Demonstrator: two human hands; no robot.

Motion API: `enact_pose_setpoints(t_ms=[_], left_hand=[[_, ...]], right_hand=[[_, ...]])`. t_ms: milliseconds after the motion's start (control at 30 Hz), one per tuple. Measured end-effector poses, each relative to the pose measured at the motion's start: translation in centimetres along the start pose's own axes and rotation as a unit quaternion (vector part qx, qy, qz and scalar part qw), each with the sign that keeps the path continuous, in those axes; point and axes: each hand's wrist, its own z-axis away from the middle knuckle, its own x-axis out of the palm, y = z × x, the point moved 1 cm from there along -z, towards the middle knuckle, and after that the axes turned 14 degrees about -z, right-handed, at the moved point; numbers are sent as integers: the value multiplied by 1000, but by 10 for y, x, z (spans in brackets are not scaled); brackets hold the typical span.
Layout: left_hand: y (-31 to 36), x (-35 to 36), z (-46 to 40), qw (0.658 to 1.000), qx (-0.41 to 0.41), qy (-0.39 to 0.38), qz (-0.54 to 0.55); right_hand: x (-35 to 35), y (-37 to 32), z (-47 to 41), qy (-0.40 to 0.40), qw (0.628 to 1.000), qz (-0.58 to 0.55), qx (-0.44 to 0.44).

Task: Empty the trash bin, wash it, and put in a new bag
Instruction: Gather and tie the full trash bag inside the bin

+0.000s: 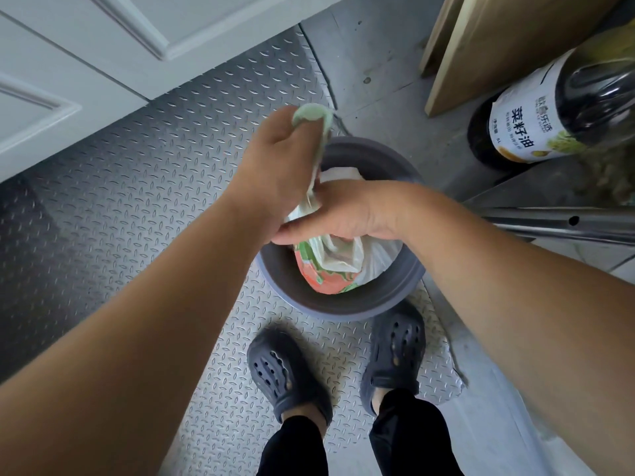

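Diamond-plate flooring underfoot — round grey trash bin (343, 304) just past the clogs (287, 372). Right hand (343, 214) grips the bag (347, 259) neck directly above the bin; farther out, left hand (275, 166) pinches its stretched handle (318, 139) — pull goes straight up.

The floor (378, 56) is grey and smooth, and a sheet of embossed metal tread plate (137, 201) covers much of it, running from the white door to the near edge. A round grey trash bin (343, 304) stands on the plate's right side. Two dark clogs (285, 376) stand just before it. A large dark oil bottle (536, 125) stands at the far right.
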Motion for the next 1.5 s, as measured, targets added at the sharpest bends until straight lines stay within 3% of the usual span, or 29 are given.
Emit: enact_pose_setpoints(t_ms=[100,233,400,500,533,800,933,1067,1267,1500], left_hand=[[11,4,-1,997,17,-65,-39],[24,12,0,992,27,-69,-103],[23,-3,0,998,14,-63,9],[-8,-9,13,996,-47,74,9],[-19,-5,22,994,-72,88,-8],[-52,33,59,996,-50,-51,58],[-47,35,59,994,-68,-71,48],[-51,40,57,999,-30,-40,-16],[-61,49,43,996,-84,29,15],[-71,43,29,993,-109,-13,-32]], right_hand=[[1,0,-4,73,997,10,-17],[4,2,-15,197,978,31,-67],[1,14,-17,312,946,-91,-13],[1,17,-9,334,912,-237,-12],[-1,19,-8,330,899,-289,-9],[1,24,8,254,830,-495,-36],[-4,22,13,224,844,-485,-40],[-4,19,13,247,859,-446,-52],[-1,15,11,290,880,-371,-62],[-6,27,16,303,921,-237,-58]])
